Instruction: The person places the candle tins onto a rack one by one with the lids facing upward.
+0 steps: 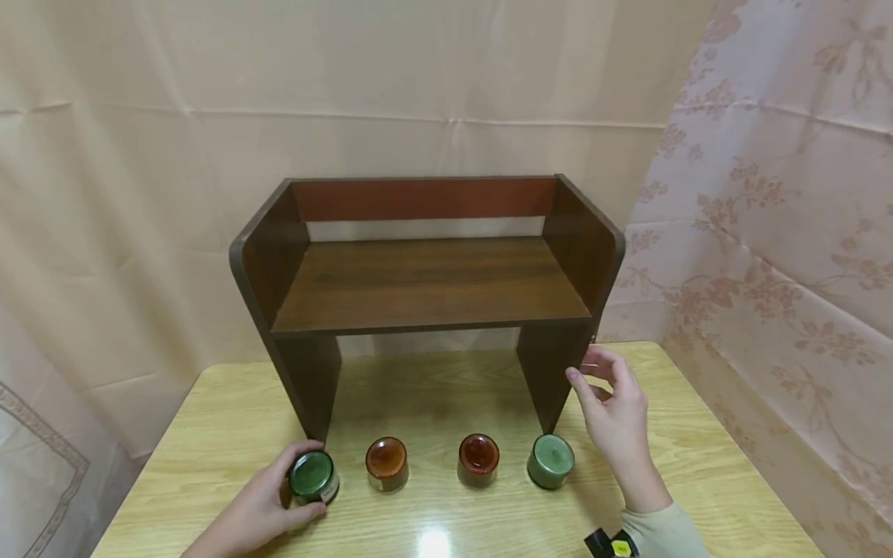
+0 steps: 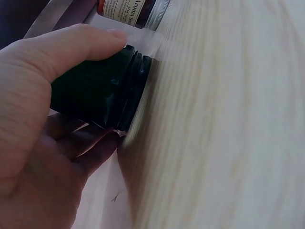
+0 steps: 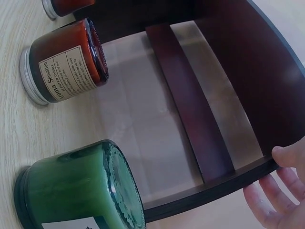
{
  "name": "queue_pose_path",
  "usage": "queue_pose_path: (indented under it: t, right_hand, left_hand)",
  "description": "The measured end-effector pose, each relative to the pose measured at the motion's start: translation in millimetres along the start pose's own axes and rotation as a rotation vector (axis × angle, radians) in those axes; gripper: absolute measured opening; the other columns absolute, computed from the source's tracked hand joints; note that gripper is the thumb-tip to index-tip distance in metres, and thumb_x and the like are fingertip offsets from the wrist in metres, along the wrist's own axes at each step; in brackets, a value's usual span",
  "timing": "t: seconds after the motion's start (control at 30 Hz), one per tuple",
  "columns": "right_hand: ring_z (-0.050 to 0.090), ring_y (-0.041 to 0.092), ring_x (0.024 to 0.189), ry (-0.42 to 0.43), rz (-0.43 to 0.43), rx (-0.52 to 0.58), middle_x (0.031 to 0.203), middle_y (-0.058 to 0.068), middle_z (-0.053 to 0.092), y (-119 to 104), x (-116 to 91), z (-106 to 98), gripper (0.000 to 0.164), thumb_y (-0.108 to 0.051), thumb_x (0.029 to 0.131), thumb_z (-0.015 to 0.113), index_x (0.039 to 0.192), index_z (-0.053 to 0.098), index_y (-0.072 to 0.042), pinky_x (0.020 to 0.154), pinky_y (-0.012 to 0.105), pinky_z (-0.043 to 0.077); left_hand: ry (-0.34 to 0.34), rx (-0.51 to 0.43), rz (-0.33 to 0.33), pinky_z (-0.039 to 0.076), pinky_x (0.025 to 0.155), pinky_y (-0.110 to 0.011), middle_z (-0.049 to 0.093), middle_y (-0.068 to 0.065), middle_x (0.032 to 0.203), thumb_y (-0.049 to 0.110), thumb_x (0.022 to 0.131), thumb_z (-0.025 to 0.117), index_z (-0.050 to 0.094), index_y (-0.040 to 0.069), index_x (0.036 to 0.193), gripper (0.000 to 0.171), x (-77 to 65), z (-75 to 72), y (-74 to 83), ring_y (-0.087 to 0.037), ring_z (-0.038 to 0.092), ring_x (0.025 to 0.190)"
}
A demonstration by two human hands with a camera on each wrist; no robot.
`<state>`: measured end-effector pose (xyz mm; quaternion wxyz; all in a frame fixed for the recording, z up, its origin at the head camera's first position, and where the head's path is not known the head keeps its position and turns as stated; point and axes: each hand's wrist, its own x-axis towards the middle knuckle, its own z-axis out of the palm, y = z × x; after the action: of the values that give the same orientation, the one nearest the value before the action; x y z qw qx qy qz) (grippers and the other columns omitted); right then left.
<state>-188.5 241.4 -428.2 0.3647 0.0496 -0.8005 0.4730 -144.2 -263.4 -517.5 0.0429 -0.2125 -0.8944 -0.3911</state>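
Observation:
My left hand grips a dark green glass candle jar by its sides, thumb and fingers around it. In the left wrist view its dark lid end faces the wood-grain table. My right hand holds the edge of the right side panel of a dark brown wooden shelf, thumb on one side and fingers on the other. In the right wrist view a lighter green candle jar stands near that panel. An amber candle jar and a reddish-brown candle jar stand between the green ones, bases up.
The shelf stands on a light wood-grain table, with the jars in a row before it. A beige curtain hangs behind, and a floral-patterned cloth hangs at the right. A black strap sits by the right sleeve.

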Motion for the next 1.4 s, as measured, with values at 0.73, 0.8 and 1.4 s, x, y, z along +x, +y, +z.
queue_pose_path:
  t: [0.73, 0.8, 1.4]
  right_hand:
    - [0.066, -0.009, 0.100, -0.008, 0.030, 0.021, 0.117, 0.016, 0.073, -2, 1, 0, 0.040, 0.008, 0.093, 0.082, 0.129, 0.063, 0.007, 0.077, 0.007, 0.056]
    - [0.066, -0.009, 0.100, -0.008, 0.026, 0.023, 0.117, 0.016, 0.073, -2, 1, 0, 0.040, 0.008, 0.093, 0.082, 0.129, 0.063, 0.007, 0.077, 0.007, 0.056]
    - [0.066, -0.007, 0.100, -0.001, 0.037, 0.026, 0.113, 0.016, 0.073, -1, 0, 0, 0.040, 0.009, 0.093, 0.082, 0.128, 0.064, 0.007, 0.077, 0.008, 0.056]
  left_hand:
    - [-0.026, -0.031, 0.019, 0.056, 0.094, -0.023, 0.072, 0.009, 0.126, 0.036, 0.085, 0.097, 0.058, 0.018, 0.143, 0.073, 1.2, -0.6, -10.3, -0.004, 0.067, 0.113]
    - [-0.036, -0.039, -0.012, 0.056, 0.094, -0.023, 0.072, 0.009, 0.126, 0.038, 0.084, 0.097, 0.059, 0.018, 0.143, 0.073, 1.5, -1.5, -10.1, -0.005, 0.067, 0.113]
    - [0.018, -0.080, 0.041, 0.053, 0.097, -0.018, 0.073, 0.008, 0.126, 0.027, 0.079, 0.102, 0.063, 0.013, 0.140, 0.074, -0.1, -0.6, -8.8, -0.004, 0.067, 0.114]
